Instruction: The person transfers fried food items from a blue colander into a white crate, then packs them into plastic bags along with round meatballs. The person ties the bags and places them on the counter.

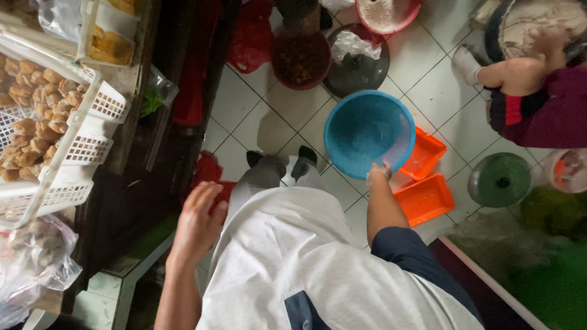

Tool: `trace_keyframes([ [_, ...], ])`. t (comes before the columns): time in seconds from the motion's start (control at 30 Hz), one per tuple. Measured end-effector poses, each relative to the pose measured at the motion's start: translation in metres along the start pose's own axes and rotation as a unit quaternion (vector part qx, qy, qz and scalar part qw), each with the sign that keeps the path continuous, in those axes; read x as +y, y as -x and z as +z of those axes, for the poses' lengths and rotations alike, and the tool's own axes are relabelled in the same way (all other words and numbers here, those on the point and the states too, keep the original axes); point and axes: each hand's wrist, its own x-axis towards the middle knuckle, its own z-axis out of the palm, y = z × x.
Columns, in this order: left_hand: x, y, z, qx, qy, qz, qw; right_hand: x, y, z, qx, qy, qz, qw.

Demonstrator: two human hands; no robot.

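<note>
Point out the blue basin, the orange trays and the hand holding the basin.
blue basin (pixel 367 128): head view, on its inner bottom.
orange trays (pixel 426 198): head view, on the nearer tray's floor.
right hand (pixel 379 172): head view, on the hand's back, at the basin's rim.

A single head-worn camera looks almost straight down the person's own torso to the tiled floor (pixel 422 79), close enough that the white shirt (pixel 293 256) fills the lower middle. The feet (pixel 281 162) point toward the top edge. Baskets (pixel 55 122) crowd the left edge, and another person (pixel 538 79) sits at top right.
</note>
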Motion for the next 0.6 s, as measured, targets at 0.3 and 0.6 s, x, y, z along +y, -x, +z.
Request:
trace_keyframes([
  [0.3, -0.105, 0.01, -0.1, 0.36, -0.15, -0.026, 0.92, 0.001, 0.073, 0.008, -0.147, 0.42, -0.167, 0.88],
  [0.6, -0.209, 0.015, -0.174, 0.468, 0.035, -0.128, 0.874, -0.048, 0.117, 0.101, -0.138, 0.423, -0.399, 0.802],
])
